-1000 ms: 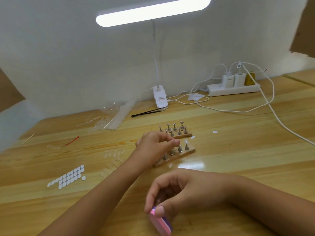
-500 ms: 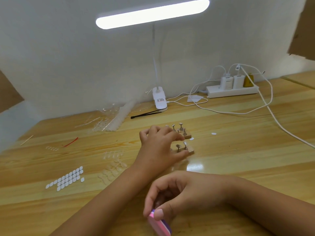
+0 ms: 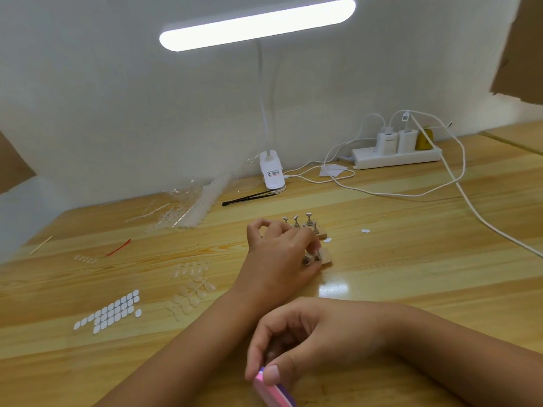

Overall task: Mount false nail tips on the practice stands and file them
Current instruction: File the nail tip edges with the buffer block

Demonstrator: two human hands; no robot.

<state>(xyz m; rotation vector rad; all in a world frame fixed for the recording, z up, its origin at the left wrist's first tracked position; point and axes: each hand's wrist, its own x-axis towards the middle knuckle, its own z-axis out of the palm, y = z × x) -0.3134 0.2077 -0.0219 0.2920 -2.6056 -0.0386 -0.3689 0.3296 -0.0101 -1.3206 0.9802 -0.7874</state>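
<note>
Out in front of the lamp clip, two wooden stands are set one behind the other: the far stand and the near stand. The near stand is pinched by the left hand, fingers curled down over its metal pegs. Whether a nail tip is under the fingertips can't be made out. Much further from the clip, one pink file is gripped by the right hand, thumb pressed on top. For mounting, a tip is probably best pressed squarely onto its peg while the stand is held steady. Count-wise: four pegs are seen on the far stand, two on the near, rest hidden. Front-left of the clip, the pile of clear tips is too blurry to be counted.
</note>
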